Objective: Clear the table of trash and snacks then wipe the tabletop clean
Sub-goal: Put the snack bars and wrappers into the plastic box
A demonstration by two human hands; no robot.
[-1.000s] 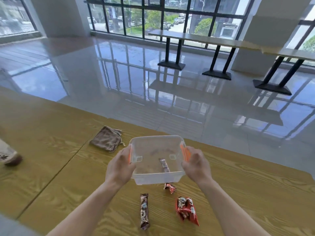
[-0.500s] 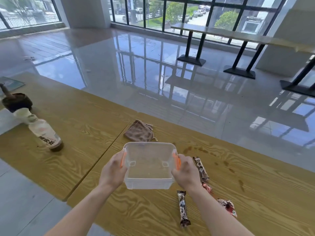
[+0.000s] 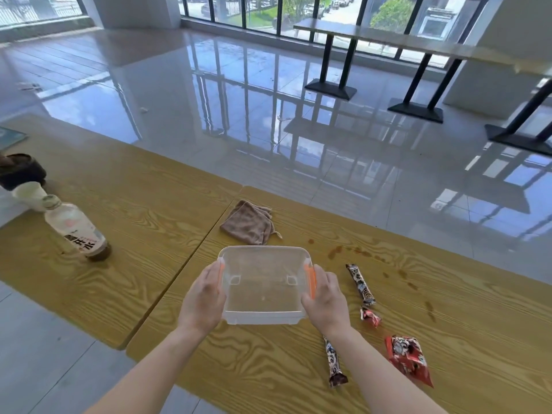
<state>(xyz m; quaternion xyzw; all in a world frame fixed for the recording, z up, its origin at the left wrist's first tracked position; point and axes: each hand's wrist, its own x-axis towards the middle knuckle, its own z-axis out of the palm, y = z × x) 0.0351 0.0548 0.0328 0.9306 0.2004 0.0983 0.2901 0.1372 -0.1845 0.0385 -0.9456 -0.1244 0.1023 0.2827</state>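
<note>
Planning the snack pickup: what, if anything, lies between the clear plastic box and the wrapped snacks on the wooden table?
Nothing visible: only bare wooden table separates the clear plastic box from the long dark snack bar beside the right hand.

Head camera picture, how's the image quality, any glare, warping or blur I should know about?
Head view: daylight from the windows glares off the glossy floor, mirroring the window frames; wide-angle warping bends the table edges and stretches the forearms; the clear container and snack wrappers are sharp, shadows soft.
</note>
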